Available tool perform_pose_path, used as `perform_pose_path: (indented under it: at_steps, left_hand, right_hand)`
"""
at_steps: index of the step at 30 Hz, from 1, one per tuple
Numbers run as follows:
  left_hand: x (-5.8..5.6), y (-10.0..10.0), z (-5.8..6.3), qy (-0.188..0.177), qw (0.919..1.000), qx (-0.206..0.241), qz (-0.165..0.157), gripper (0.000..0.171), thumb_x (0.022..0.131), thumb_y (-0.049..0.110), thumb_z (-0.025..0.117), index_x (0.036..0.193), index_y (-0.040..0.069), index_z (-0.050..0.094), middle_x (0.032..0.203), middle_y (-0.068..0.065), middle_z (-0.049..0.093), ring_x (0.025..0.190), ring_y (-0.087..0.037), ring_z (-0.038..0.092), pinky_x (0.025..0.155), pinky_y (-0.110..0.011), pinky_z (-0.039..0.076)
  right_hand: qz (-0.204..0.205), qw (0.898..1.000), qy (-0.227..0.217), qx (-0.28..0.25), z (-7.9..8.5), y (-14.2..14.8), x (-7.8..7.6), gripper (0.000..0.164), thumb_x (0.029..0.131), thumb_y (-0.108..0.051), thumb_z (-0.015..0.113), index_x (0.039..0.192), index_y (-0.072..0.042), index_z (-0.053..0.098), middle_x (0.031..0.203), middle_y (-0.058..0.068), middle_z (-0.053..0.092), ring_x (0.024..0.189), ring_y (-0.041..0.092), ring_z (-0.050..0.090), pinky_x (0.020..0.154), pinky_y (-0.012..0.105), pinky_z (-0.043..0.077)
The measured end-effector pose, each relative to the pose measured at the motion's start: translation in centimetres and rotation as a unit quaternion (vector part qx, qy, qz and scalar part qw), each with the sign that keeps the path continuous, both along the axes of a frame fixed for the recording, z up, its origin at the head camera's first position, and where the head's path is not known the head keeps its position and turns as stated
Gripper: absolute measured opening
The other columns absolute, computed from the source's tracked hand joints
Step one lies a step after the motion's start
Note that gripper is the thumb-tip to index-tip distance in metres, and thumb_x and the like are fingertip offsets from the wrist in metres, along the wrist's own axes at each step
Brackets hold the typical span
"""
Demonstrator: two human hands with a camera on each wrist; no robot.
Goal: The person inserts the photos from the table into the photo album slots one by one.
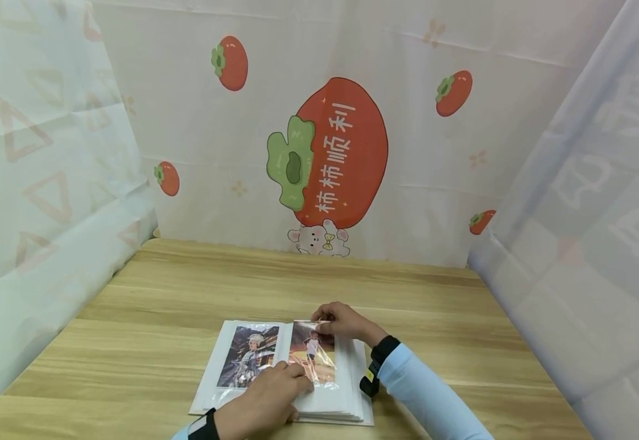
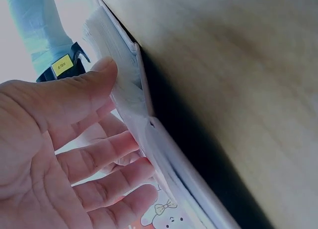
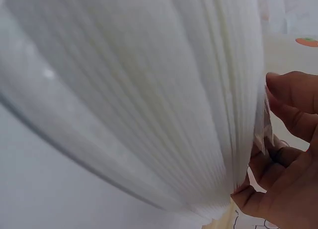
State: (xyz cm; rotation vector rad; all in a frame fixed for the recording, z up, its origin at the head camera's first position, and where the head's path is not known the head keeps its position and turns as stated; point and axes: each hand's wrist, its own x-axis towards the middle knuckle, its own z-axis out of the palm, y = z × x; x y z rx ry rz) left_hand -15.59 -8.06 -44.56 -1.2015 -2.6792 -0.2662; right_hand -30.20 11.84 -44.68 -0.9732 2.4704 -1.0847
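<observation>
While my left hand (image 1: 264, 400) presses flat on the white photo album (image 1: 283, 376) lying open on the wooden table (image 1: 159, 305), my right hand (image 1: 341, 322) pinches its glossy plastic film's (image 1: 310, 354) far corner; I should peel slowly, keeping pages still.

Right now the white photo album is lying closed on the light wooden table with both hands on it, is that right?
Not quite. The white photo album lies open, not closed, on the light wooden table; the head view shows two photos on facing pages. The left hand rests on the near pages and the right hand pinches the clear plastic sleeve at the far edge.
</observation>
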Motion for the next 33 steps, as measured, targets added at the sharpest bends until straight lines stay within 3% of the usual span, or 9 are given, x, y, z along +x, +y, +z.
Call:
perform_pose_path:
  at_steps: [9, 14, 18, 33]
  left_hand:
    - [0.0, 0.15, 0.21, -0.008, 0.9999, -0.003, 0.006, 0.037, 0.063, 0.025, 0.081, 0.097, 0.017, 0.068, 0.095, 0.003, 0.059, 0.076, -0.014, 0.051, 0.061, -0.024, 0.041]
    - [0.05, 0.15, 0.39, -0.009, 0.9999, -0.001, 0.007, 0.038, 0.063, 0.025, 0.081, 0.098, 0.017, 0.068, 0.099, 0.002, 0.061, 0.08, -0.015, 0.054, 0.064, -0.025, 0.043]
    - [0.09, 0.12, 0.47, -0.008, 0.9999, 0.0, 0.009, 0.038, 0.062, 0.025, 0.082, 0.097, 0.017, 0.069, 0.099, 0.001, 0.061, 0.08, -0.016, 0.054, 0.064, -0.026, 0.044]
    - [0.02, 0.5, 0.4, 0.008, 0.9993, -0.03, 0.021, 0.035, 0.06, 0.026, 0.082, 0.092, 0.02, 0.069, 0.089, 0.006, 0.059, 0.073, -0.014, 0.051, 0.058, -0.025, 0.042]
  right_hand:
    - [0.019, 1.0, 0.002, 0.001, 0.41, 0.02, 0.52, 0.014, 0.09, -0.001, 0.057, 0.1, 0.002, 0.065, 0.084, 0.005, 0.064, 0.071, 0.014, 0.058, 0.065, 0.026, 0.046]
    - [0.029, 0.999, 0.026, 0.025, 0.26, 0.18, 0.27, 0.015, 0.089, -0.003, 0.058, 0.099, -0.003, 0.069, 0.091, -0.001, 0.062, 0.078, 0.007, 0.052, 0.07, 0.026, 0.043]
    - [0.032, 0.998, 0.041, 0.043, 0.39, 0.21, 0.36, 0.016, 0.088, -0.007, 0.061, 0.101, -0.004, 0.07, 0.093, -0.001, 0.055, 0.084, 0.01, 0.046, 0.074, 0.028, 0.04]
    - [0.031, 0.997, 0.042, 0.063, 0.59, 0.12, 0.75, 0.02, 0.087, -0.008, 0.062, 0.106, -0.002, 0.068, 0.093, 0.003, 0.054, 0.084, 0.015, 0.048, 0.073, 0.028, 0.041]
